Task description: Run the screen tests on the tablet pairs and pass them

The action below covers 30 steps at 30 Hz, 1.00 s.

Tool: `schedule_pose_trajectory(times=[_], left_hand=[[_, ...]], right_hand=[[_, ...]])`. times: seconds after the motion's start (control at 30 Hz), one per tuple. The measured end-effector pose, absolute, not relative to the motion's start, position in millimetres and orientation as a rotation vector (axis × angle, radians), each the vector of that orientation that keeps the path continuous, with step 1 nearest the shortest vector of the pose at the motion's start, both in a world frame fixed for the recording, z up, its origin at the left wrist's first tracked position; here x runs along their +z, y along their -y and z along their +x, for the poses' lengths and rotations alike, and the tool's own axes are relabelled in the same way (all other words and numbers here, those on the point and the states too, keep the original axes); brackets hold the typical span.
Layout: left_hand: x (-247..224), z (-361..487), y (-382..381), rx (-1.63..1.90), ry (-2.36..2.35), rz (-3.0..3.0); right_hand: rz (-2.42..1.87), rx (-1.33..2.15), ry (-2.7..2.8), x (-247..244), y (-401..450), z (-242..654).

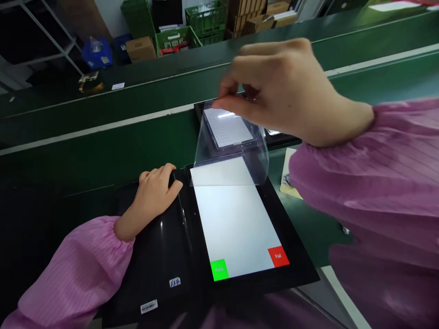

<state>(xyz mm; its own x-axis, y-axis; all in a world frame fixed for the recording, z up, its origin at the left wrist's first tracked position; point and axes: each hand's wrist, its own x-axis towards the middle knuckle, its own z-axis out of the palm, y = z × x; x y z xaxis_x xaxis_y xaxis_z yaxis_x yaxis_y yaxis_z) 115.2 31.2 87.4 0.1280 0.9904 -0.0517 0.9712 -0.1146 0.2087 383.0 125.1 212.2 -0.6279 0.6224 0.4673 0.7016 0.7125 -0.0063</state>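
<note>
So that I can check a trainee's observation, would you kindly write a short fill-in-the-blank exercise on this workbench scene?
The right hand pinches a ____ plastic film above the lit screen.
The Pass button is coloured ____.
The red button reads ____.
The left hand rests on a ____ panel.

Missing words: clear; green; Fail; black.

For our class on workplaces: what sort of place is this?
Likely a factory test station: a tablet screen showing Pass and Fail buttons, striped pink work sleeves, and a long green conveyor.
</note>
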Motion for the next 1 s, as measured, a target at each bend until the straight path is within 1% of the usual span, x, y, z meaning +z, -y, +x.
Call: schedule_pose_trajectory(times=[0.17,0.4,0.57,0.8,1.0], left_hand=[[86.0,112.2,-29.5,0.196,-1.911,2.199],[82.3,108.5,-25.9,0.454,-1.86,2.243],[80.7,108.2,-25.7,0.481,-1.892,2.262],[77.3,107.0,-23.7,0.486,-1.816,2.387],[76.2,107.4,-24.2,0.526,-1.704,2.55]], right_hand=[[-1.007,-0.169,2.508,221.5,-137.6,365.5],[-0.98,-0.027,2.562,226.6,-134.8,357.2],[-1.022,-0.051,2.539,227.4,-137.1,352.9],[-0.923,-0.064,2.584,226.0,-142.1,353.8],[-1.043,-0.115,2.62,231.4,-153.8,351.7]])
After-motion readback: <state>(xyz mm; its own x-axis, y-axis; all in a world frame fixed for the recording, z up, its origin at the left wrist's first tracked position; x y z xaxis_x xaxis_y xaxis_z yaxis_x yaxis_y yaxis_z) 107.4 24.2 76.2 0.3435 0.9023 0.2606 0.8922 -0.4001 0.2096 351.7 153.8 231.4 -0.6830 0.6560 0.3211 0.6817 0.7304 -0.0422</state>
